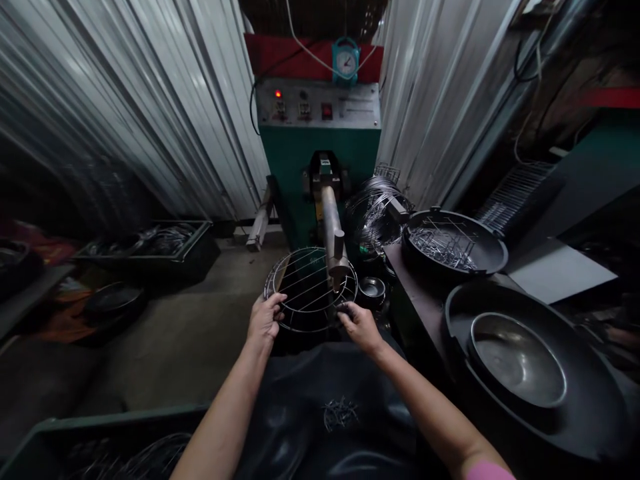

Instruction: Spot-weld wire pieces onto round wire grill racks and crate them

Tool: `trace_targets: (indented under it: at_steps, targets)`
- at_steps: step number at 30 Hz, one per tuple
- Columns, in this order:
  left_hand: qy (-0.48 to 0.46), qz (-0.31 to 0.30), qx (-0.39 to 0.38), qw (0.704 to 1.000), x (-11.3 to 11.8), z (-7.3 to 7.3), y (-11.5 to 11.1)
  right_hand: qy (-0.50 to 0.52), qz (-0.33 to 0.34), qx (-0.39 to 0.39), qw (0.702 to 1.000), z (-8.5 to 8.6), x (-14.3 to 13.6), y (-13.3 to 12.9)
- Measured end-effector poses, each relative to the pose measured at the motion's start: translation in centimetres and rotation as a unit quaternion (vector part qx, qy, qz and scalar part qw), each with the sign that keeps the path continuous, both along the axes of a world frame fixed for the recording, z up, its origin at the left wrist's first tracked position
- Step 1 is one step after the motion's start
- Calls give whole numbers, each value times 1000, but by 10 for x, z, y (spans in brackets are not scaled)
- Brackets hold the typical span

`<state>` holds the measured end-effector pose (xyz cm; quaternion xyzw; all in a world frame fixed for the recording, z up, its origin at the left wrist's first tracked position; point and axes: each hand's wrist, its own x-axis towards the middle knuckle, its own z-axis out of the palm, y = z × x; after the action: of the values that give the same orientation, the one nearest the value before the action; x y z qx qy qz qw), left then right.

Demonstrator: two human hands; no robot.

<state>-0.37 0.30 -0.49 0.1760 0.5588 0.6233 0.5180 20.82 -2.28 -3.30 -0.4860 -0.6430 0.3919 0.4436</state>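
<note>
A round wire rack [305, 311] with parallel bars and a double ring sits at the arm of a spot-welding machine [320, 143]. My left hand [265, 320] is closed on its left rim, thumb on top. At the near right rim, my right hand [359, 325] pinches with thumb and forefinger; whether a small wire piece is also between them, I cannot make out. Just above those fingers, the upper electrode [339, 263] of the welder points down at the rack's right side. A small heap of short bent wires [341, 413] lies on the dark apron [285, 393] over my lap.
At right, a black pan [493, 250] holds wire pieces, and a larger pan [595, 380] holds a metal bowl [520, 360]. Wire coils [377, 207] stand beside the machine. Bins of wire parts sit at far left [200, 253] and lower left [55, 433]. A clock [346, 61] hangs above.
</note>
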Motion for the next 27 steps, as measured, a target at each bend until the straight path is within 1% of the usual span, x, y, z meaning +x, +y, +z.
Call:
trace_targets:
  at_steps: [5,10,13,17,20,27]
  targets:
    - [35,-1,9,999,1,1,2,50,-4,-33,998,5,-2,1]
    - [39,5,-8,999,3,0,4,60,-6,-37,997,7,-1,2]
    - [43,6,-15,999,4,0,6,49,-6,-30,998,6,2,5]
    - [32,11,-15,999,6,-1,10,27,-28,-7,999,4,3,10]
    - [20,24,-21,999,7,-3,12,27,-38,-5,999,2,2,12]
    - [11,45,-38,998,8,-3,15,44,-54,-3,998,10,-4,13]
